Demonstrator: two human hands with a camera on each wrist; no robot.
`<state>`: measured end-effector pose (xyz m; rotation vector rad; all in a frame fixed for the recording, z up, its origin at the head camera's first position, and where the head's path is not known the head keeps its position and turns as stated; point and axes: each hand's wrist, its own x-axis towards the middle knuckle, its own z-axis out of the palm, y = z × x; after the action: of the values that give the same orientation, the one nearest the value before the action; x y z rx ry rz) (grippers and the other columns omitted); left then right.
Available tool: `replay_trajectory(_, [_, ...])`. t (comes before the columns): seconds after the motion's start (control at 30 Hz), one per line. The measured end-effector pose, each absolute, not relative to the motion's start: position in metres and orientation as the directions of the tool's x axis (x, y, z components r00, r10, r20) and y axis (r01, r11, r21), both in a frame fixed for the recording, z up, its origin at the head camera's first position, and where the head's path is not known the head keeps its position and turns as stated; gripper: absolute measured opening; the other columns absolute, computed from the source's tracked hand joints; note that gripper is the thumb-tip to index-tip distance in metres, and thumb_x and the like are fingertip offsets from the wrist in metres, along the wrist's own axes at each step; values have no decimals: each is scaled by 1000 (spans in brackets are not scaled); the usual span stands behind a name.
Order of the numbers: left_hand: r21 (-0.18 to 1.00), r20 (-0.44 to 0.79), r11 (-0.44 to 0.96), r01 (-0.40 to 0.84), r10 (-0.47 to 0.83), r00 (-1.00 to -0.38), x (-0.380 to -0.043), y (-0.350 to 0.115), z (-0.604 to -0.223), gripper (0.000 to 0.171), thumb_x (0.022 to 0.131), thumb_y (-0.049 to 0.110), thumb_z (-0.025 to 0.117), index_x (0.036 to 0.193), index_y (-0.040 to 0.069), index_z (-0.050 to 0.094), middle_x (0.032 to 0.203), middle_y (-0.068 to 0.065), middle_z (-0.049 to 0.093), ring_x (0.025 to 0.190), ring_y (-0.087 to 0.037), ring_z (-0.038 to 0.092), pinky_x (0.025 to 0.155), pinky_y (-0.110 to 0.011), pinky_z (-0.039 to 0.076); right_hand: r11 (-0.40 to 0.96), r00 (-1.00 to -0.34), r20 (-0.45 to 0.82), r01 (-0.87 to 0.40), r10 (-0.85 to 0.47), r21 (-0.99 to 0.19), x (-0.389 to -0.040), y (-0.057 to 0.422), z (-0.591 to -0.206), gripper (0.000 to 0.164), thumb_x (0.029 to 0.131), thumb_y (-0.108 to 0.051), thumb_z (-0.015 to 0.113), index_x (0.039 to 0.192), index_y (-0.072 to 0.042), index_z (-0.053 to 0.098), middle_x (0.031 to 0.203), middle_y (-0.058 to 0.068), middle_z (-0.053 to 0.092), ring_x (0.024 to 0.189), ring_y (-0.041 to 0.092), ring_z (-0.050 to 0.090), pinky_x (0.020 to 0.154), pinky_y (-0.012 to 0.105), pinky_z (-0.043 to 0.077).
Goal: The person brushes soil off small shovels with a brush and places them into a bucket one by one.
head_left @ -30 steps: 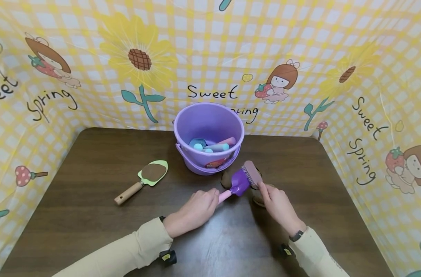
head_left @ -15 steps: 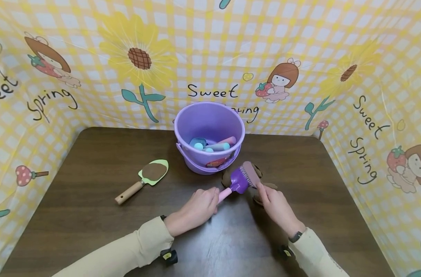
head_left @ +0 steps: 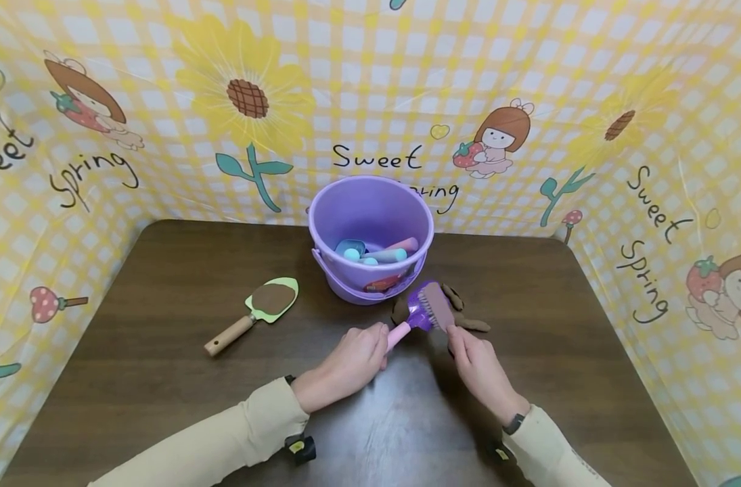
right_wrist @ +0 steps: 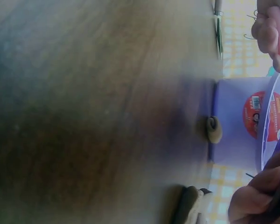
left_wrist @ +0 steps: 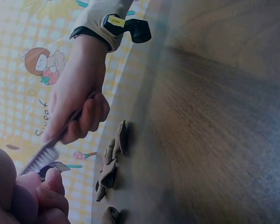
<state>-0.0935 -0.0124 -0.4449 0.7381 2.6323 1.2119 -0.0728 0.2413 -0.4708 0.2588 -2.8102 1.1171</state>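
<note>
In the head view my left hand [head_left: 348, 358] grips the pink handle of a small shovel with a purple blade [head_left: 416, 308]. My right hand [head_left: 484, 368] holds a dusty-pink brush [head_left: 438, 306] by its handle, its bristles over the purple blade and seemingly against it. Both tools are raised above the table. In the left wrist view, the right hand [left_wrist: 77, 95] has its fingers curled round the brush handle. Beneath and beyond the tools lie brown cloth pieces [head_left: 471, 325], glove-like in shape, partly hidden by the blade and brush.
A purple bucket [head_left: 370, 203] stands behind the tools, holding several blue and pink handled things [head_left: 385, 256]. To the left lies a garden trowel [head_left: 230, 336] with a wooden handle and a green-edged blade. Patterned cloth [head_left: 370, 88] walls the dark wooden table [head_left: 132, 379].
The brush has moved left across the purple blade, and the shovel has risen and turned slightly. More of the brown cloth now shows at the right. The bucket and trowel stay put.
</note>
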Motion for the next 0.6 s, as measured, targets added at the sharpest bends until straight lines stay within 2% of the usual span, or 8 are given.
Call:
replay_trajectory(0.17, [733, 90, 559, 388, 485, -870, -92, -14, -445, 34, 113, 16, 37, 84, 10, 55, 63, 10, 55, 57, -8, 50, 61, -31, 48, 769, -995, 104, -58, 10, -637, -75, 243, -472, 46, 115, -31, 36, 74, -13, 46, 64, -3, 40, 56, 14, 44, 61, 32, 41])
replay_trajectory(0.23, [734, 95, 558, 387, 480, -872, -92, -14, -445, 34, 113, 15, 37, 84, 10, 55, 63, 10, 55, 58, -8, 51, 62, -31, 48, 759, -992, 121, -66, 17, -648, -74, 242, -471, 45, 115, -30, 38, 74, -13, 46, 66, -3, 39, 58, 14, 43, 62, 32, 40])
replay_trajectory(0.47, [778, 69, 535, 330, 449, -891, -95, -11, -445, 34, 113, 14, 36, 86, 9, 56, 63, 9, 57, 58, -8, 50, 61, -28, 46, 635, -992, 82, -125, -97, -762, -65, 232, -471, 44, 115, -29, 39, 74, -15, 48, 59, -7, 44, 49, 6, 45, 51, 28, 41])
replay_trajectory(0.6, [811, 41, 505, 294, 453, -891, -93, -10, -443, 37, 113, 17, 34, 86, 9, 57, 64, 9, 58, 60, -8, 50, 63, -28, 45, 670, -997, 70, -59, -11, -740, -67, 232, -473, 48, 116, -33, 35, 73, -14, 47, 57, -6, 45, 50, 9, 46, 53, 28, 41])
